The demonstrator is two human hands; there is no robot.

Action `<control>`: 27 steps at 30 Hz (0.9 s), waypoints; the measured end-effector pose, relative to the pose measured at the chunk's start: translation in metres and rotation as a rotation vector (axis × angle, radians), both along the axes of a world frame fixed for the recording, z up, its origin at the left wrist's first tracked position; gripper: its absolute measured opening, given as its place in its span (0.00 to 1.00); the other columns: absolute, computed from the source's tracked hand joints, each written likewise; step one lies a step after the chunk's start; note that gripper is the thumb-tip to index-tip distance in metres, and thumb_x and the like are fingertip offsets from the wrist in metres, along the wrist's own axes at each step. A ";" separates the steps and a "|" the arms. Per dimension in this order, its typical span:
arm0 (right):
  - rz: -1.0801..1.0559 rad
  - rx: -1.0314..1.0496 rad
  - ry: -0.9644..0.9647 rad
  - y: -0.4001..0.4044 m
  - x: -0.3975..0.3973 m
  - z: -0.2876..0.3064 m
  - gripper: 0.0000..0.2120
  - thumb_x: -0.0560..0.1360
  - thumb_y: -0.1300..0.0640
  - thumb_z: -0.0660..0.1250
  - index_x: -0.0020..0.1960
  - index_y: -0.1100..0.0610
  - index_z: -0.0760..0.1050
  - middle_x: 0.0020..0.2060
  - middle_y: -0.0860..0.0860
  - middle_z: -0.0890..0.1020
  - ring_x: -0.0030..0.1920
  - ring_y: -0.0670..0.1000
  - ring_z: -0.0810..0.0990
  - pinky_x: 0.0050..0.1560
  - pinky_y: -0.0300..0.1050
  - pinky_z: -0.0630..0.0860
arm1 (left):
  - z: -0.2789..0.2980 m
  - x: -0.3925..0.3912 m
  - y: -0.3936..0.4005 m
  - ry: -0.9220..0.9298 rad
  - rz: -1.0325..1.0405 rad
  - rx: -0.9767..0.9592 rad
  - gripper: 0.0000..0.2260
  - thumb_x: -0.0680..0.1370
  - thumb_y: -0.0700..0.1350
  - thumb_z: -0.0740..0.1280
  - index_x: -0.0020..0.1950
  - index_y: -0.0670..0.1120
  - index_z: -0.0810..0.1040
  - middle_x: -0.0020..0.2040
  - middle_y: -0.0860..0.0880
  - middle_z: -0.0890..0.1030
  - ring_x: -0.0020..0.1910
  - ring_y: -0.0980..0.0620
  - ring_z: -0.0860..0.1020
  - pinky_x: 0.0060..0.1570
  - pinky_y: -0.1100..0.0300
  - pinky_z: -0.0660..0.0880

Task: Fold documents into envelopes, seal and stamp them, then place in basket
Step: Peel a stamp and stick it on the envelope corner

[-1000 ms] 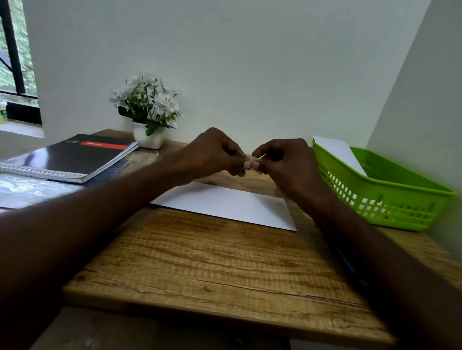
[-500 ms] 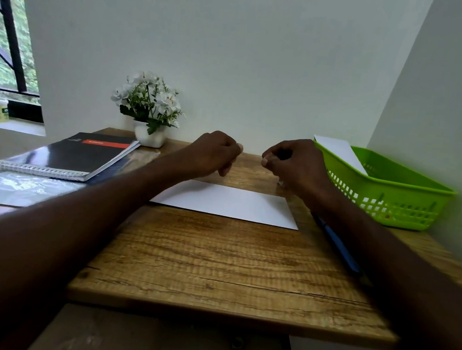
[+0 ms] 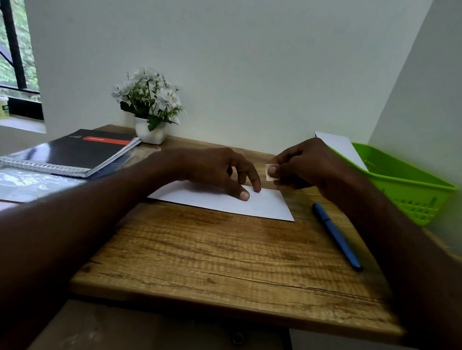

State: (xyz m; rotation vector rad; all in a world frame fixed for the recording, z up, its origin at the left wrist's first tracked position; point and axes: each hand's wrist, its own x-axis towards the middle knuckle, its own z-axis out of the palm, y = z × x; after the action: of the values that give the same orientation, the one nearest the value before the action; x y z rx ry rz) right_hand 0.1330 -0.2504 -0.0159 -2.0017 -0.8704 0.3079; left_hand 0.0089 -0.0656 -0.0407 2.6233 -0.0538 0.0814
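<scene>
Right grip (image 3: pixel 297 166) is pinching the stamp (image 3: pixel 269 173); left grip (image 3: pixel 218 173), fingers spread, is pinning the envelope (image 3: pixel 263 205) below it. Stamp's probably going on crooked if that envelope slides.

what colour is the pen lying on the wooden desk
Blue: the slim plastic pen shows best in the head view.

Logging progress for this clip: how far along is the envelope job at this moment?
One envelope already leans in the green basket. A second white envelope lies flat on the desk, fingers of the left hand resting on it; whether it is sealed is unclear. The right hand pinches a stamp above it. Sticking and basketing remain.
</scene>
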 end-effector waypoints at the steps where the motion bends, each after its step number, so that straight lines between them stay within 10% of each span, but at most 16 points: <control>1: 0.002 -0.038 0.003 -0.001 0.000 0.001 0.08 0.72 0.64 0.78 0.51 0.61 0.86 0.38 0.54 0.88 0.33 0.46 0.86 0.36 0.39 0.80 | 0.000 0.000 0.001 0.002 0.005 -0.008 0.13 0.76 0.53 0.76 0.61 0.61 0.83 0.58 0.53 0.80 0.47 0.66 0.75 0.47 0.66 0.70; 6: -0.014 -0.168 0.017 -0.002 -0.002 0.001 0.10 0.71 0.61 0.79 0.51 0.61 0.86 0.43 0.56 0.88 0.36 0.48 0.85 0.31 0.36 0.77 | 0.000 0.000 0.004 0.016 0.038 -0.009 0.17 0.76 0.53 0.76 0.64 0.62 0.82 0.60 0.53 0.80 0.57 0.48 0.78 0.54 0.60 0.75; 12: -0.086 -0.270 0.137 0.003 0.001 -0.002 0.14 0.71 0.61 0.79 0.54 0.66 0.83 0.41 0.58 0.84 0.43 0.54 0.82 0.44 0.46 0.81 | -0.001 0.001 0.003 0.032 0.031 -0.030 0.16 0.76 0.52 0.76 0.63 0.60 0.82 0.60 0.53 0.80 0.52 0.55 0.76 0.50 0.64 0.73; 21: -0.111 -0.311 0.119 0.003 0.001 -0.004 0.13 0.68 0.60 0.82 0.50 0.63 0.84 0.38 0.56 0.84 0.37 0.52 0.80 0.38 0.45 0.76 | 0.000 0.000 0.003 0.027 -0.019 -0.009 0.16 0.78 0.52 0.74 0.65 0.63 0.81 0.61 0.51 0.79 0.52 0.60 0.76 0.44 0.77 0.71; 27: -0.094 -0.321 0.063 -0.003 -0.001 -0.002 0.10 0.69 0.60 0.81 0.47 0.61 0.84 0.36 0.55 0.82 0.34 0.51 0.79 0.32 0.41 0.74 | -0.001 0.001 0.004 0.036 -0.013 -0.030 0.15 0.77 0.53 0.74 0.63 0.62 0.83 0.62 0.53 0.79 0.52 0.62 0.75 0.48 0.67 0.70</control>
State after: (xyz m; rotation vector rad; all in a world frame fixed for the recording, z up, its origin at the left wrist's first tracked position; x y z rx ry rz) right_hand 0.1325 -0.2530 -0.0174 -2.3068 -0.7197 0.4786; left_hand 0.0101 -0.0620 -0.0418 2.5936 -0.0567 0.0295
